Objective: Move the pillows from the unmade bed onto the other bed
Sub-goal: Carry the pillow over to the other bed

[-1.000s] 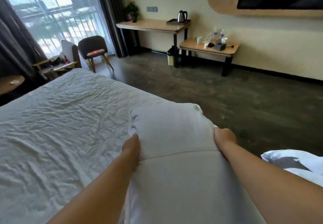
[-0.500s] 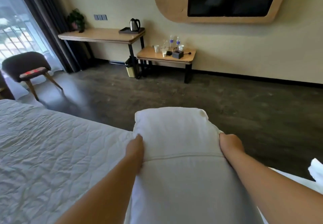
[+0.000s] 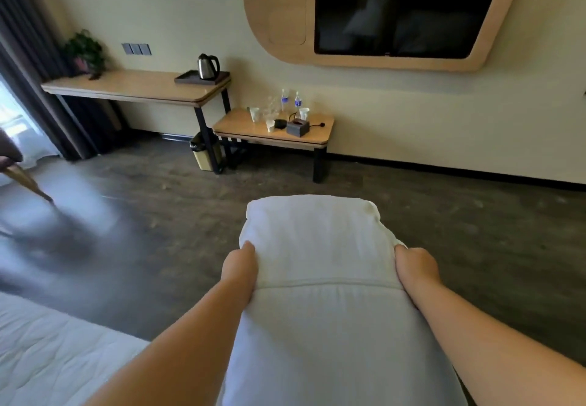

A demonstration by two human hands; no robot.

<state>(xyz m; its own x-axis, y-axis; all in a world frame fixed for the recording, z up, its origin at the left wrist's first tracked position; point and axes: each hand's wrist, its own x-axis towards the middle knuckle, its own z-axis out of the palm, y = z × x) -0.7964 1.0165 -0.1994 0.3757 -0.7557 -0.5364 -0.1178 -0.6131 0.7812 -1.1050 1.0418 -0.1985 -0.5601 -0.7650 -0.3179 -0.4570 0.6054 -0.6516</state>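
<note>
At the sides of the pillow (image 3: 312, 266) our two hands do the holding: the left hand (image 3: 238, 266) grips its left edge with the fingers curled under and out of sight, and the right hand (image 3: 416, 266) grips the right edge the same way, knuckles up. We carry the pillow lengthwise in front of us, clear of any bed, its far end out over the dark floor (image 3: 475, 231). A corner of a white bed (image 3: 47, 358) shows at lower left, just beside our left forearm.

We judge the task to be mid-carry: this pillow is lifted but not yet set down. We cannot tell which bed the corner belongs to, since so little of it shows. No second bed is in view, and neither are any other pillows, so we cannot say how many are left. Our fingertips are hidden beneath the pillow, and its near end is cut off by the bottom of the frame.
</note>
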